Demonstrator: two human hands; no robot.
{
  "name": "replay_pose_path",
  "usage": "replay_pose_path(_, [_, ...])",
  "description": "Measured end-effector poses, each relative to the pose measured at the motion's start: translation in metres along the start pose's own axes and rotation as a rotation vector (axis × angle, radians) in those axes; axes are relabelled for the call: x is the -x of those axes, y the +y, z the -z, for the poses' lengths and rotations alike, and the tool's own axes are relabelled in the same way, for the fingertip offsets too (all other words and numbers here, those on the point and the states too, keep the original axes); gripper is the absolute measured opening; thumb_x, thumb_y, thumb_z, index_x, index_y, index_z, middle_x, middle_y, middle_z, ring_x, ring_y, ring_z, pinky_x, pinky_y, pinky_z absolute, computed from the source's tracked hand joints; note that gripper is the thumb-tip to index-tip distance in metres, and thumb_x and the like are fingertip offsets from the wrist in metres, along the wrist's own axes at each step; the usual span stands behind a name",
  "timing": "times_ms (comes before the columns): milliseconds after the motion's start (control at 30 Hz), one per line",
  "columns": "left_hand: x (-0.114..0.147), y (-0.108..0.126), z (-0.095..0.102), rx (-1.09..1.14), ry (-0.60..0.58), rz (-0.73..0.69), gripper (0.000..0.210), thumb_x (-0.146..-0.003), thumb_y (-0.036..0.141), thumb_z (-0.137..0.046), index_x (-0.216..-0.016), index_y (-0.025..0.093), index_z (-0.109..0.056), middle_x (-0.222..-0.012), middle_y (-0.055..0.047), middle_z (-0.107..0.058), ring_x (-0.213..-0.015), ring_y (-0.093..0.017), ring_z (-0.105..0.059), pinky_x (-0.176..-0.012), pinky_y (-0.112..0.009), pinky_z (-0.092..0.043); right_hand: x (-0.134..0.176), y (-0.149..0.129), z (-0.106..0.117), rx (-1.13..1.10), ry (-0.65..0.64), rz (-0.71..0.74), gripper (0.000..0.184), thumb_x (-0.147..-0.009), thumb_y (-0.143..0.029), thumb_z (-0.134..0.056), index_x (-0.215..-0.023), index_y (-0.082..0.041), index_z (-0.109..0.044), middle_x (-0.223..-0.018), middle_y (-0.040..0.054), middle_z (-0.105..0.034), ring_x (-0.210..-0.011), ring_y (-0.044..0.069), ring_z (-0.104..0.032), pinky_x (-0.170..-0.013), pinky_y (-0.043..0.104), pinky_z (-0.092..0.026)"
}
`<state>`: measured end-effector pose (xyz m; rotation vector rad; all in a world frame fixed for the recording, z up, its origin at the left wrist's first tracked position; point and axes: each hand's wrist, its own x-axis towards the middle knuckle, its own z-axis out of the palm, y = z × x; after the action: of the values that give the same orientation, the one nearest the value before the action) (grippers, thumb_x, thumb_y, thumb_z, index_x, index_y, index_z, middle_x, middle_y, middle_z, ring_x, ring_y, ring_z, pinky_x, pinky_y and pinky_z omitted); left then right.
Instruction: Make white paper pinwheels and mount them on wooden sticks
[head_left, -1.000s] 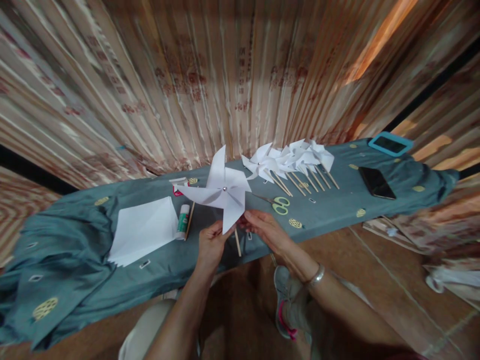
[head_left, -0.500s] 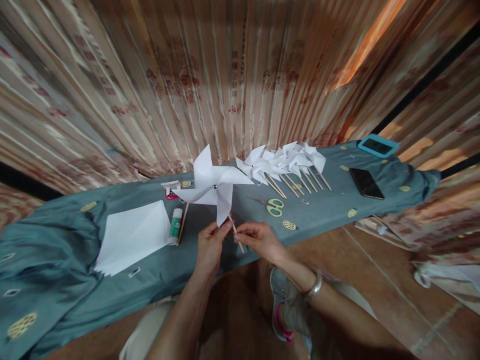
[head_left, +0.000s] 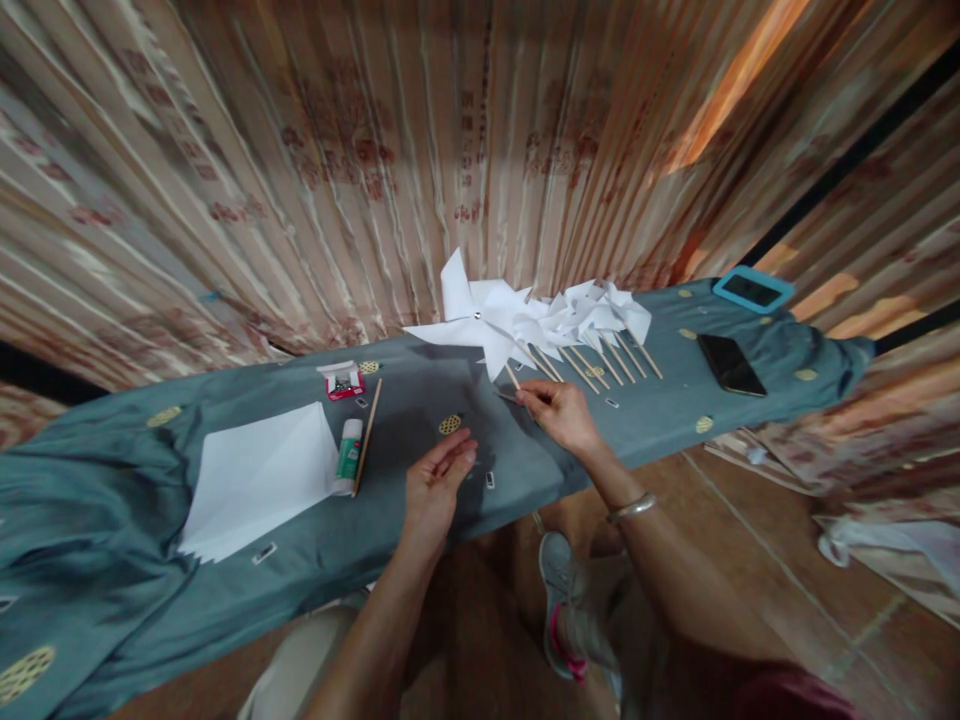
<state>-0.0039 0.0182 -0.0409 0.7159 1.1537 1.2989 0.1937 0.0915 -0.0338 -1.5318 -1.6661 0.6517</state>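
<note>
A white paper pinwheel point(head_left: 481, 316) on a wooden stick is held by my right hand point(head_left: 559, 412), its fingers pinched round the stick below the blades. The blades reach the left end of a row of finished-looking pinwheels point(head_left: 581, 318) whose sticks point toward me. My left hand point(head_left: 440, 480) is over the cloth with its fingers apart from anything, partly curled and holding nothing. The scissors are mostly hidden behind my right hand; only a bit of blade shows.
On the left lie a stack of white paper point(head_left: 259, 475), a glue stick point(head_left: 348, 456), a loose wooden stick point(head_left: 367, 437) and a red box of pins point(head_left: 344, 382). A black phone point(head_left: 731, 364) and a blue-framed device point(head_left: 752, 289) rest on the right of the cloth-covered table point(head_left: 525, 467).
My right hand has carried the pinwheel right and away from me, toward the row. My left hand has let go of it. The red box and loose stick are now uncovered.
</note>
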Motion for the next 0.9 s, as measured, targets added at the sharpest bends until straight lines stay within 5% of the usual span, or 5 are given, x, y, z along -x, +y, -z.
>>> replay_pose_path(300, [0.002,-0.005,-0.001,-0.037,-0.07,0.004,0.037,-0.058,0.031,-0.083,-0.092,0.018,-0.077,-0.087,-0.008,-0.077,-0.085,-0.02,-0.071,-0.086,-0.033,-0.053,-0.016,-0.014,0.003,0.58,-0.095,0.057,0.029,-0.093,-0.029,-0.047,-0.1,-0.021,-0.074,-0.088,0.0074,-0.076,-0.081,0.021,-0.068,-0.067,0.027,-0.04])
replay_pose_path(900, [0.003,-0.007,0.001,-0.05,-0.076,0.007,0.033,-0.058,0.028,-0.081,-0.089,0.017,-0.077,-0.085,-0.007,-0.077,-0.078,-0.017,-0.069,-0.077,-0.029,-0.053,-0.044,0.031,0.004,0.875,-0.099,-0.04,0.033,-0.095,-0.027,-0.044,-0.103,-0.01,-0.071,-0.093,0.0221,-0.071,-0.086,0.028,-0.066,-0.075,0.036,-0.043])
